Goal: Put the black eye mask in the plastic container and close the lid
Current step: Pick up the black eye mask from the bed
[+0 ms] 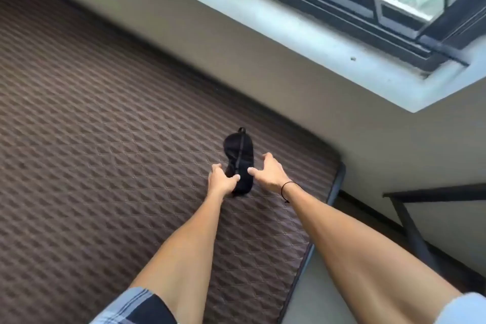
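Note:
The black eye mask (238, 156) lies on a brown quilted mattress (105, 139), its strap running along its length. My left hand (221, 179) rests at the mask's near left end, thumb and fingers touching its edge. My right hand (268, 172) hovers just right of the mask, fingers spread, thumb pointing toward it. A thin black cord circles my right wrist. No plastic container shows in the head view.
The mattress ends at a dark frame edge (334, 189) to the right. A beige wall and a window ledge (315, 42) run behind it. A dark metal table frame (410, 218) stands at the right, over grey floor.

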